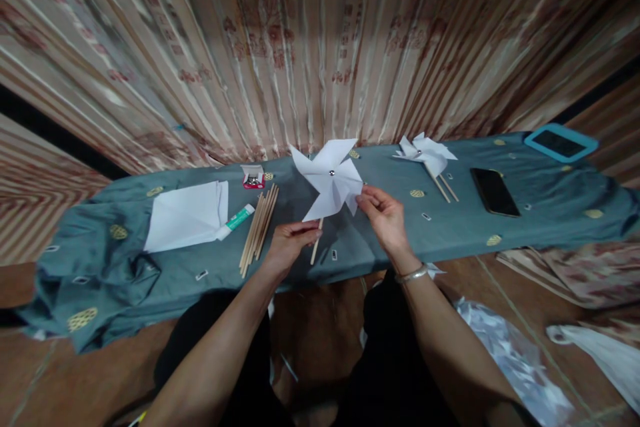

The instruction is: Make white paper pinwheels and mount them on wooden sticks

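Observation:
A white paper pinwheel with a metal pin at its centre stands above the low cloth-covered bench. My left hand grips its wooden stick near the lower end. My right hand pinches the edge of the pinwheel's right blade. A silver bangle sits on my right wrist.
The teal cloth covers the bench. On it lie a stack of white paper, a glue tube, several wooden sticks, a small pink pin box, finished pinwheels, a black phone and a blue-framed slate. Curtains hang behind.

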Demonstrator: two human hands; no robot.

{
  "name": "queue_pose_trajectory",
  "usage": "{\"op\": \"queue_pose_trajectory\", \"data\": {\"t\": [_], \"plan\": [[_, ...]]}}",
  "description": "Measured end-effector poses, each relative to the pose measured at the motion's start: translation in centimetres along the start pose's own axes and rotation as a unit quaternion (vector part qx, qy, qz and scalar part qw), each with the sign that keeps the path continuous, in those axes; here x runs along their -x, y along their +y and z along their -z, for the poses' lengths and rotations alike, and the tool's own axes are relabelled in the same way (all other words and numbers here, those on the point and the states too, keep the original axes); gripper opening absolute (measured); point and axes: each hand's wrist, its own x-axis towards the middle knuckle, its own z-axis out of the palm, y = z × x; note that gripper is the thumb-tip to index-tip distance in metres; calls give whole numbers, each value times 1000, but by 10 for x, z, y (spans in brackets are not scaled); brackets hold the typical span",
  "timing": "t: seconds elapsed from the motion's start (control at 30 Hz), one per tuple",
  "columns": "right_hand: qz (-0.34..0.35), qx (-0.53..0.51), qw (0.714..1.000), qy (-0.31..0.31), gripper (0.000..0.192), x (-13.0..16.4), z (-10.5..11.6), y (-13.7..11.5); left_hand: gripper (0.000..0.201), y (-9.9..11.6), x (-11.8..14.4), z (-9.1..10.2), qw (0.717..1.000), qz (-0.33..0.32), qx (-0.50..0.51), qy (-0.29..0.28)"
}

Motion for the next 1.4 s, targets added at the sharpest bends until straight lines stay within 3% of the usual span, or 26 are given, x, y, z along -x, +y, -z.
{"op": "queue_pose_trajectory", "data": {"t": [0.47, 0.97, 1.4], "plan": [[-59, -61, 996, -16, 36, 13, -17, -11, 25, -3, -3, 1, 1000, -25, 3, 12], [-88, -101, 986, -103, 33, 25, -36, -7, 26, -6, -4, -2, 999, -33, 10, -5], [-133, -118, 983, -47, 32, 18, -25, -19, 28, -3, -5, 0, 999, -31, -3, 14]]}}
